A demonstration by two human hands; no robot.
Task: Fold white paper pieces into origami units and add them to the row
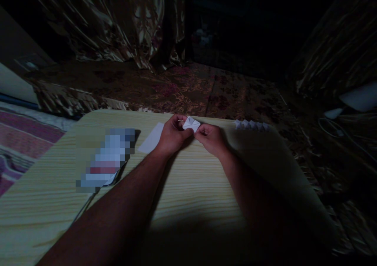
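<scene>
Between my two hands is a small piece of folded white paper (191, 123), with crease lines meeting near its middle. My left hand (173, 134) pinches it from the left, the thumb along its lower edge. From the right, my right hand (211, 137) grips its lower right corner between thumb and fingertips. Flat on the table beside my left hand lies a white paper sheet (151, 137), partly covered by that hand. Several small folded white paper pieces (251, 125) stand in a row near the table's far right edge.
The light wooden table (194, 183) fills the foreground. A pixelated device (110, 160), with a cable (82, 208) running from it, lies on the left. Patterned cloth (176, 87) and curtains (141, 22) are behind the table. A white lamp-like object (359, 98) is at right.
</scene>
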